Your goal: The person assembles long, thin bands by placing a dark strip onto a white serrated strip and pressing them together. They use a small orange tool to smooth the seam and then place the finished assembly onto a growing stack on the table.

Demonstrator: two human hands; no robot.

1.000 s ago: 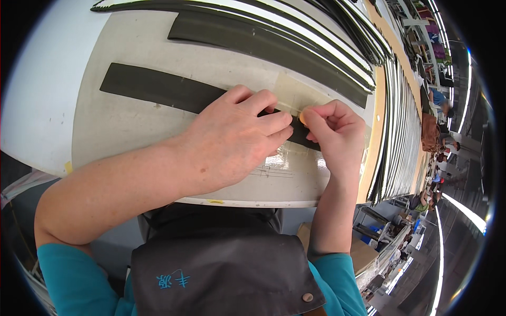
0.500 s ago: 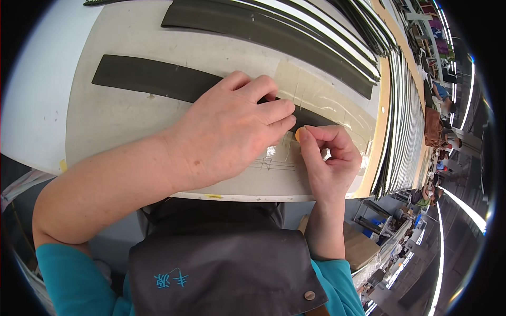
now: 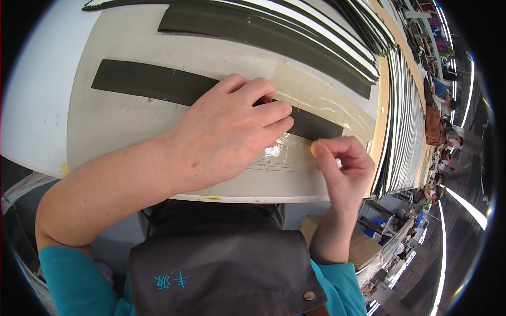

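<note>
A flat dark grey-green strip [image 3: 142,80] lies slantwise across the worktable [image 3: 121,126]. My left hand [image 3: 226,126] rests on its middle, fingers apart and slightly bent, pressing it to the surface and covering part of it. Clear film [image 3: 327,95] lies under the strip's right end, with thin ruled lines on the table nearby. My right hand [image 3: 348,163] is just below that end, clear of the strip. Between its thumb and fingertips it pinches a small rounded orange-yellow piece [image 3: 314,148], mostly hidden and too small to name.
Wider dark strips with white layers [image 3: 253,31] lie along the far side. At the right, a dense stack of black-and-white strips [image 3: 400,121] stands along a tan board [image 3: 380,121]. A cardboard box [image 3: 363,246] is below the table edge. Other people are in the distance at right.
My right hand has moved right and slightly nearer with the orange-yellow piece, uncovering the strip's right end. My left hand stays on the strip, almost unmoved.
</note>
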